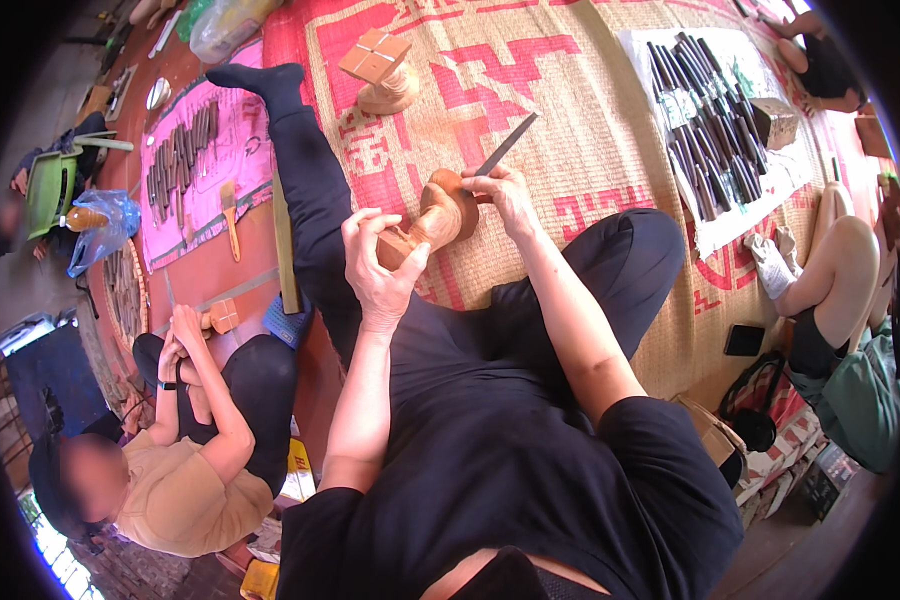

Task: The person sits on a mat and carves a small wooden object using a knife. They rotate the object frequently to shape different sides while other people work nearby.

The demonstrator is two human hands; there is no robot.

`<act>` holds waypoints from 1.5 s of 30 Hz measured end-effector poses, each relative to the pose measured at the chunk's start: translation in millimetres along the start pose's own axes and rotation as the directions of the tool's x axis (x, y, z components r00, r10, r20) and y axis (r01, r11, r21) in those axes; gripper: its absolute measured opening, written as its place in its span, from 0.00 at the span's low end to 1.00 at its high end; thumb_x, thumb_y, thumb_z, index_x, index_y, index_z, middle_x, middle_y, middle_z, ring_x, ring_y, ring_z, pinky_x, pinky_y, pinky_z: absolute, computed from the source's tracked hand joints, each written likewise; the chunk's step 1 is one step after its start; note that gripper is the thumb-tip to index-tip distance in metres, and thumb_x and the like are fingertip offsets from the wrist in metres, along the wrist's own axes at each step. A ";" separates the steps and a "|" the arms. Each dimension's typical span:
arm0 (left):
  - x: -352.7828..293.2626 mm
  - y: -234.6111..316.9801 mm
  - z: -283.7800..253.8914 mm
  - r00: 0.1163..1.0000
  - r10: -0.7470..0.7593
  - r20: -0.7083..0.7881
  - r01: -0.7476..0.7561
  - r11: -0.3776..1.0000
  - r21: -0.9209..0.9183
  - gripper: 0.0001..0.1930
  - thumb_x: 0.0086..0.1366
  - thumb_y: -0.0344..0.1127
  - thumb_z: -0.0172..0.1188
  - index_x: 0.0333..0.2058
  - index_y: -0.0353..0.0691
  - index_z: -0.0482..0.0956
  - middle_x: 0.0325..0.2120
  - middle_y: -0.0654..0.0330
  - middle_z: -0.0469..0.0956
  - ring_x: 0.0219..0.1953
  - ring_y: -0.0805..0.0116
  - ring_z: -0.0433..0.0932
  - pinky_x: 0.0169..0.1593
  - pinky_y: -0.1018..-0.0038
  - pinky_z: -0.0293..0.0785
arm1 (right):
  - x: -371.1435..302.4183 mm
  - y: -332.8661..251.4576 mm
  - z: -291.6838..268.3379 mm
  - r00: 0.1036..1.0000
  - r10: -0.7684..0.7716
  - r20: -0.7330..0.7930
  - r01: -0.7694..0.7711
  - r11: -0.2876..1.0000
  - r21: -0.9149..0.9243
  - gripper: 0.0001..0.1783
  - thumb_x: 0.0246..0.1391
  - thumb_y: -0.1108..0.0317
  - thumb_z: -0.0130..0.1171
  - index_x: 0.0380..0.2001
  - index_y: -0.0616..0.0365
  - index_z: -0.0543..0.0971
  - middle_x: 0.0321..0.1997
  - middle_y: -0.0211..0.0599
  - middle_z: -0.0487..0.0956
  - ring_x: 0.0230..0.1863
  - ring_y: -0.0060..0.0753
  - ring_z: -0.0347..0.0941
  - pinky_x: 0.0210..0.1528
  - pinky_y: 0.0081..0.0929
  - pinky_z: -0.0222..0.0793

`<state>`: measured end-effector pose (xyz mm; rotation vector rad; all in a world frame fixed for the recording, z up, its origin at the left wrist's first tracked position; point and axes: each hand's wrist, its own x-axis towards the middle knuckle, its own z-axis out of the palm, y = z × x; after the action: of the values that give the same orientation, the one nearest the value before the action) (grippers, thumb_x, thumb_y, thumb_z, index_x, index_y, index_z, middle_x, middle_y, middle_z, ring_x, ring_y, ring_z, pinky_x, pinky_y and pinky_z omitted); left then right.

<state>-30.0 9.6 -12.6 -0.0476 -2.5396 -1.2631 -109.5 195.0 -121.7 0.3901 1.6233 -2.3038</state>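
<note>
My left hand is closed around the near end of a carved wooden piece, brown-orange and rounded, above my lap. My right hand grips a flat, dark grey metal carving tool; its bar points away to the upper right. Whether it is a file or a chisel, I cannot tell. The right fingers lie close beside the far end of the wooden piece, and the tool's lower end is hidden by them. Farther off on the mat stands another wooden piece with a square block on top.
A woven red-and-tan mat spreads ahead. Several dark tools lie on a white sheet at right, more tools and a brush around a pink cloth at left. A person sits left; another's legs are at right, near a phone.
</note>
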 end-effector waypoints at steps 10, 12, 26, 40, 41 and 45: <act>-0.5 -3.7 1.5 0.999 0.003 -0.032 -0.002 1.000 0.021 0.21 0.44 0.36 0.68 0.38 0.39 0.74 0.42 0.53 0.69 0.46 0.56 0.72 0.50 0.65 0.70 | -4.5 0.5 -3.2 0.998 0.051 0.040 -0.049 0.998 -0.039 0.11 0.46 0.68 0.65 0.33 0.62 0.81 0.32 0.35 0.81 0.33 0.26 0.76 0.40 0.26 0.70; -0.4 -3.5 0.4 0.999 0.008 -0.036 -0.007 1.000 0.022 0.21 0.44 0.36 0.68 0.38 0.39 0.74 0.42 0.53 0.69 0.46 0.57 0.72 0.50 0.65 0.70 | 0.8 -1.4 -9.6 0.999 0.027 -0.046 -0.028 1.000 -0.004 0.11 0.46 0.69 0.64 0.33 0.63 0.80 0.32 0.36 0.81 0.34 0.28 0.77 0.41 0.26 0.71; 2.8 -1.3 2.6 0.999 0.017 -0.032 -0.016 0.999 0.028 0.21 0.43 0.37 0.70 0.37 0.41 0.75 0.41 0.54 0.70 0.45 0.56 0.73 0.48 0.63 0.71 | 12.7 1.4 -21.3 0.993 0.037 -0.114 -0.021 0.990 0.140 0.09 0.47 0.73 0.62 0.33 0.64 0.79 0.32 0.40 0.81 0.32 0.31 0.78 0.36 0.25 0.75; -21.5 24.6 23.2 0.947 0.249 0.202 -0.298 0.914 0.274 0.25 0.38 0.41 0.72 0.38 0.47 0.75 0.45 0.57 0.69 0.44 0.56 0.72 0.48 0.61 0.70 | 19.3 23.4 -35.0 0.981 0.164 -0.104 -0.173 0.982 -0.080 0.05 0.49 0.71 0.60 0.24 0.59 0.75 0.25 0.34 0.78 0.21 0.23 0.72 0.25 0.22 0.69; -20.7 24.8 22.7 0.948 0.250 0.199 -0.299 0.915 0.272 0.25 0.38 0.41 0.72 0.38 0.47 0.75 0.45 0.57 0.69 0.44 0.56 0.72 0.48 0.61 0.70 | 18.5 24.1 -36.6 0.974 0.193 -0.115 -0.205 0.974 -0.097 0.04 0.49 0.71 0.59 0.25 0.59 0.76 0.25 0.35 0.78 0.21 0.23 0.72 0.25 0.23 0.69; -15.4 20.1 19.5 0.966 0.206 0.156 -0.239 0.941 0.240 0.25 0.37 0.40 0.72 0.37 0.46 0.75 0.44 0.56 0.70 0.43 0.56 0.73 0.46 0.61 0.71 | 7.5 10.2 -37.3 0.975 0.076 -0.209 -0.151 0.917 -0.370 0.08 0.49 0.68 0.61 0.32 0.59 0.76 0.25 0.41 0.79 0.25 0.34 0.77 0.29 0.30 0.72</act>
<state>-17.0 38.8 -12.5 -0.3606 -2.6935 -0.8646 -110.6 226.4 -145.6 0.6063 2.0321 -1.8494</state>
